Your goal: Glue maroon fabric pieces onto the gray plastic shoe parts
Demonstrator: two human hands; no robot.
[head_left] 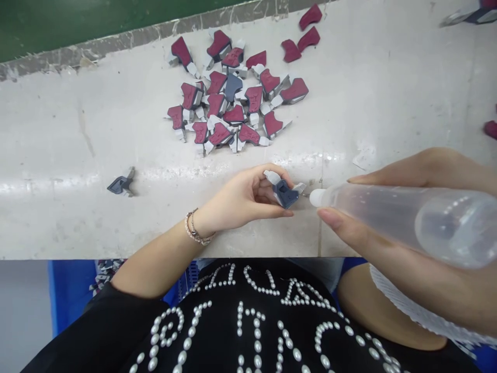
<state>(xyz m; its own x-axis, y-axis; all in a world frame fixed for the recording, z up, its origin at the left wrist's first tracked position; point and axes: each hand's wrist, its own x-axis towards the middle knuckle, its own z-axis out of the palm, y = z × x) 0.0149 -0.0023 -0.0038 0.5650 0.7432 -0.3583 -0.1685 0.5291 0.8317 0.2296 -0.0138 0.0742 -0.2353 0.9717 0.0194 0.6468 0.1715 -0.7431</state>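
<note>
My left hand (258, 194) is closed on a small grey and dark-blue plastic part (286, 194), pinched between thumb and fingers above the table. My right hand (373, 228) grips a translucent squeeze bottle (380, 207) tipped on its side, its white cap pointing left. The bottle's thin tip comes close to the part's right side; whether it touches I cannot tell. Beyond my hands lies a cluster of similar parts, most topped with dark-red plates (234, 114). One dark-blue and grey part (121, 184) lies alone to the left.
The pale worktable (58, 134) has a worn far edge beside a green surface (97, 20). Several loose red pieces (309, 39) lie at the back. Other parts (481, 15) sit at the far right. Below the near edge, a blue crate (73, 290) holds more parts.
</note>
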